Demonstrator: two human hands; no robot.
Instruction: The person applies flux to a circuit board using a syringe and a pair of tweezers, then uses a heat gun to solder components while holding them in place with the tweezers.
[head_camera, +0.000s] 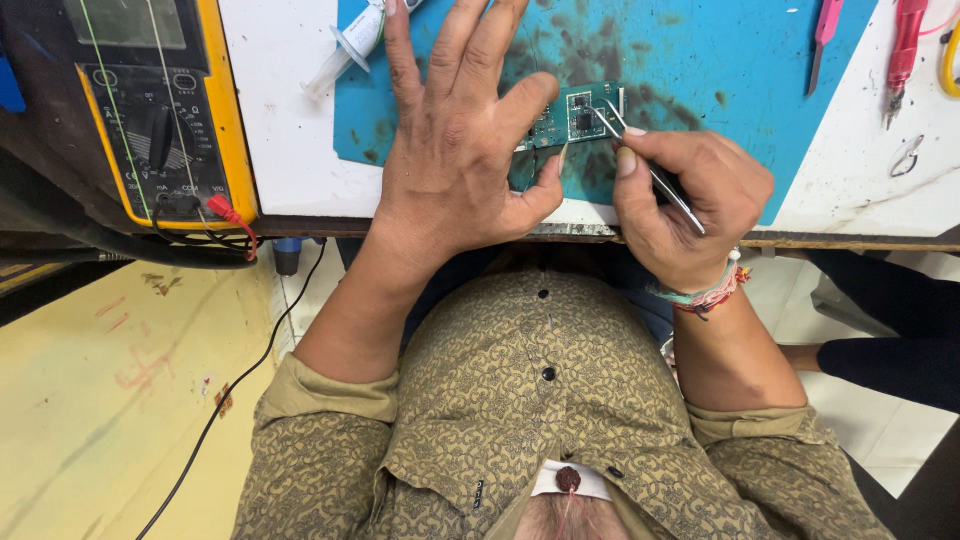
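Head view is showing the left hand (455, 150) lying flat, fingers spread and released, its thumb pressing the near edge of a small green circuit board (575, 113) on the blue mat (720, 60) covering the tabletop. Right hand (690, 200) is pinching metal tweezers (640, 160), tips slanting up-left onto the board, just beyond its fingertips.

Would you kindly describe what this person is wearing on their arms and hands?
Both arms wear an olive-tan patterned shirt, its sleeves cuffed back near the elbows. The right hand has pink and turquoise beaded bracelets at the wrist. The left hand is bare, without rings or gloves.
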